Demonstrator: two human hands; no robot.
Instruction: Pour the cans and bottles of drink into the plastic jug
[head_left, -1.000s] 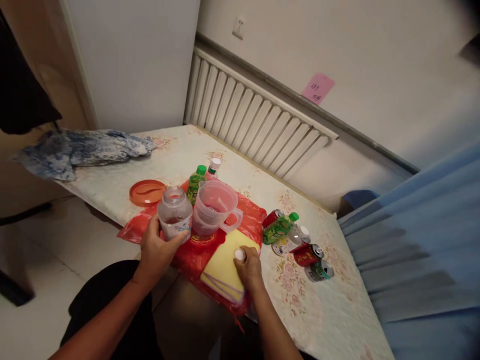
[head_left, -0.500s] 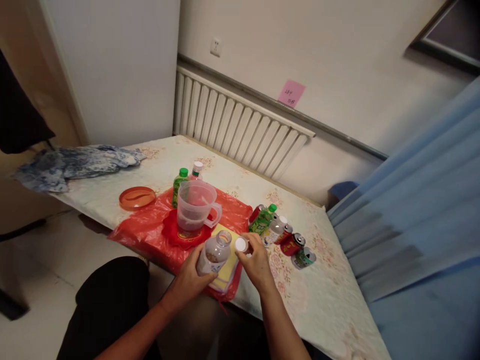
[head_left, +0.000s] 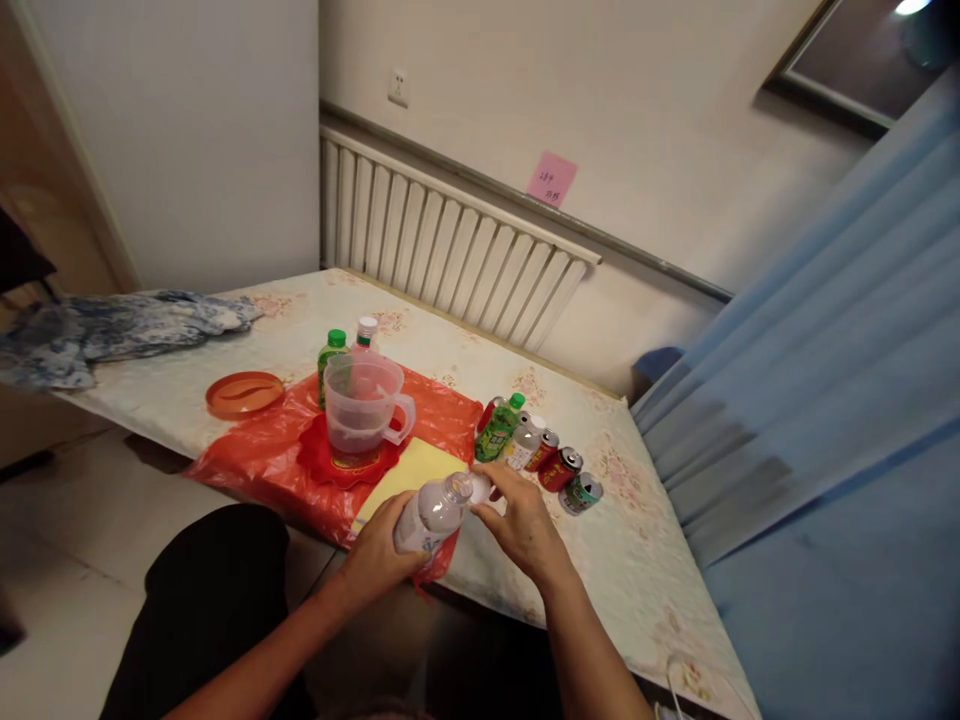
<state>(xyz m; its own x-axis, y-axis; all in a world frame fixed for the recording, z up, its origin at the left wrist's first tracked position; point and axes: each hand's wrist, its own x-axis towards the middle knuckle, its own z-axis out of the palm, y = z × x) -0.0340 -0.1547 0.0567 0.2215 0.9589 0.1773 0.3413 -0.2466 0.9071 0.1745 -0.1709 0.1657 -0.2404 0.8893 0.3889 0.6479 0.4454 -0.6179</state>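
Observation:
A clear plastic bottle (head_left: 435, 515) with a pale label is gripped in my left hand (head_left: 379, 550), tilted with its neck towards the right. My right hand (head_left: 525, 520) pinches a white bottle cap (head_left: 480, 488) close beside the bottle's mouth; whether the two touch I cannot tell. Behind my left hand, a translucent plastic jug (head_left: 364, 405) with a little liquid stands on a red scalloped plate (head_left: 311, 455). Yellow paper (head_left: 420, 460) lies between jug and bottle, on a red plastic bag (head_left: 247, 455).
Behind the jug stand a green-capped bottle (head_left: 335, 345) and a white-capped bottle (head_left: 366, 330). A row with a green tea bottle (head_left: 499, 430), a dark red can (head_left: 561, 468) and a green can (head_left: 581, 493) is at right. An orange lid (head_left: 244, 397) and patterned cloth (head_left: 157, 325) lie at left.
The bottle has tipped to the right, its mouth now close to the cap in my right hand. The whole view has shifted, so the table things appear further left.

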